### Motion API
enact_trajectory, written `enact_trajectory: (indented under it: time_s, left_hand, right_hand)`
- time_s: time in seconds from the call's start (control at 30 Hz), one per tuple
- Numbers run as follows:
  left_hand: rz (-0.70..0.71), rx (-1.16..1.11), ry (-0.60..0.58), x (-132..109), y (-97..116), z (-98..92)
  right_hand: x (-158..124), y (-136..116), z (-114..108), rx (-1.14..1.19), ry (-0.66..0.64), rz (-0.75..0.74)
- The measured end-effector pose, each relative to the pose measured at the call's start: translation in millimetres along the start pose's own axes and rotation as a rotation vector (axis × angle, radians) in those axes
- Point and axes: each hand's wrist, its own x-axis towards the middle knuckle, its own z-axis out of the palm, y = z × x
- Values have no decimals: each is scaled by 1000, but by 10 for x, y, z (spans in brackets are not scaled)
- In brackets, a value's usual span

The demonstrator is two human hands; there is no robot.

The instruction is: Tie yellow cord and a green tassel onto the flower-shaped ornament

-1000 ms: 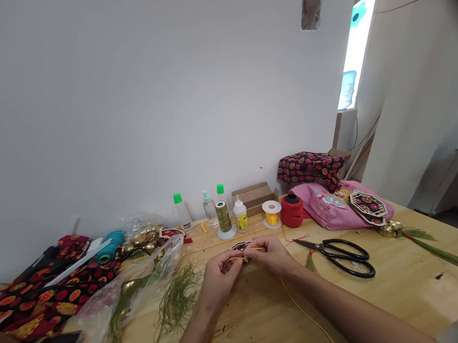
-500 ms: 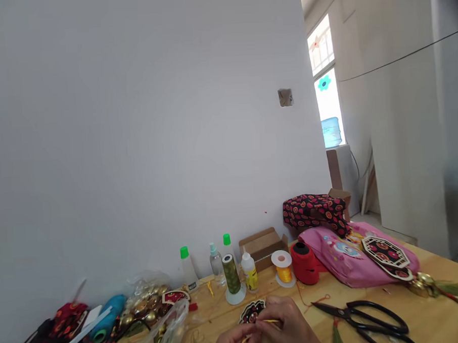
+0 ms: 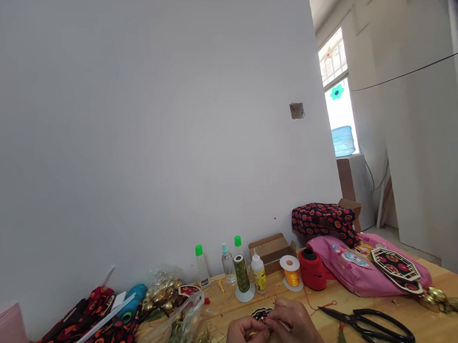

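My left hand (image 3: 244, 336) is closed in a pinch, and a short bit of yellow cord (image 3: 253, 334) shows at its fingers. My right hand (image 3: 293, 324) is pinched too, its fingertips meeting those of the left; the cord between them is mostly hidden. Just behind the fingers lies a black ornament (image 3: 261, 313) with a pale scalloped edge, partly covered by the hands. To the right of my right hand are black-handled scissors (image 3: 351, 319), lying with their blades toward the hands. A spool of yellow cord (image 3: 292, 276) stands behind the hands.
Along the wall stand a green thread cone (image 3: 241, 274), a glue bottle (image 3: 259, 276), a spray bottle (image 3: 227, 265) and a red thread cone (image 3: 313, 274). A pink bag (image 3: 355, 272) bears an octagonal ornament (image 3: 394, 264). Golden bells (image 3: 162, 296) and patterned cloth (image 3: 84, 327) lie left.
The view has shifted, so the table things appear farther right. My hands remain pinched together, and less of the yellow cord shows at the right fingers.
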Motion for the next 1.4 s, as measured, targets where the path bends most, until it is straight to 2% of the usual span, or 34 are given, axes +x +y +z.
enact_trajectory:
  time_s: [0.1,0.23,0.47,0.6,0.87,1.13,1.4]
  left_hand:
    - [16,-6,-8,-41,87,-54]
    - [58,-11,-82,-64,168,-85]
    - [72,-7,-144,-10,100,-62]
    - [69,7,-141,-32,109,-41]
    - [70,36,-113,-99,259,-45]
    - [37,39,-103,-117,243,-45]
    - [55,-40,-196,-115,237,-49]
  right_hand:
    - [-19,-36,7,-23,0,6]
    - [-41,-55,17,-90,15,-29]
    - [-34,-46,30,-118,29,7]
    - [-7,-23,1,-98,4,18]
    - [-6,-13,-40,-115,19,27]
    - [16,29,-44,15,22,166]
    - [36,9,-60,79,12,181]
